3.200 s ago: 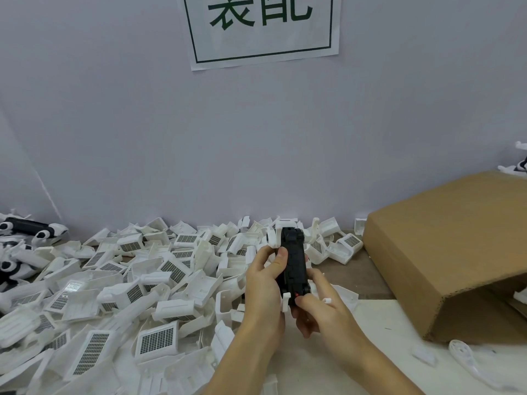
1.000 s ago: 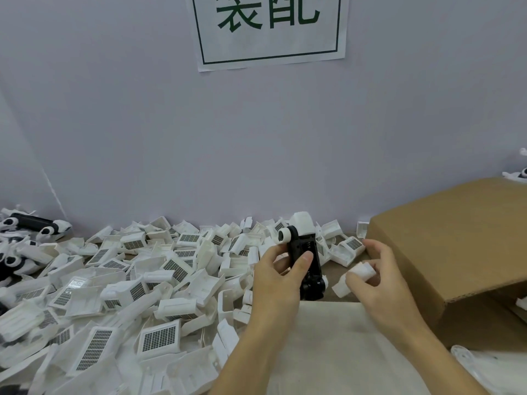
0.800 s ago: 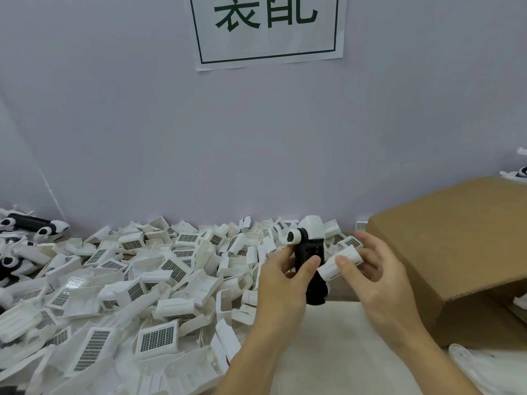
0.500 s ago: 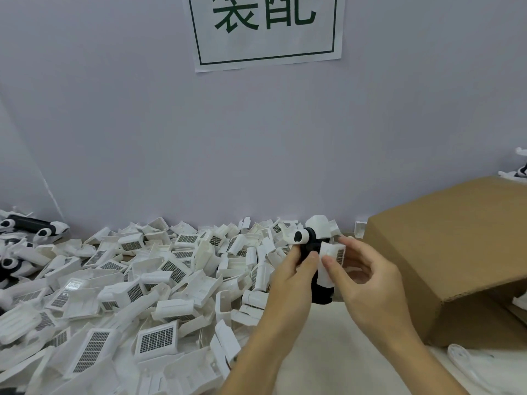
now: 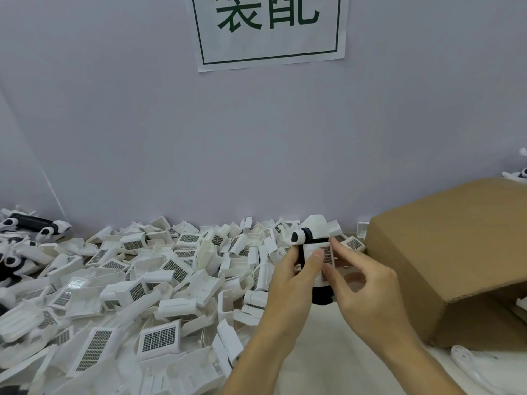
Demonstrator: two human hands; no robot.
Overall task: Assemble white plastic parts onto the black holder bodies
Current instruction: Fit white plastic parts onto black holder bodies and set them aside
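My left hand point(image 5: 296, 276) grips a black holder body point(image 5: 321, 293) upright in front of me, thumb across its front. A white part with a round end point(image 5: 309, 232) sits on its top. My right hand point(image 5: 362, 286) holds a white plastic part with a dark grid panel point(image 5: 320, 253) flat against the body's front, its fingertips on the panel. Most of the black body is hidden behind that part and my fingers; only its lower end and a thin left edge show.
A big heap of loose white grid parts point(image 5: 137, 283) covers the table's left and middle. Assembled black-and-white holders point(image 5: 31, 223) lie at the far left. A brown cardboard box point(image 5: 445, 266) lies on its side at the right. A white bracket point(image 5: 467, 363) lies near it.
My right hand picked a white grid part from beside the box, carried it left and set it against the front of the black body. My left hand lifted the body a little.
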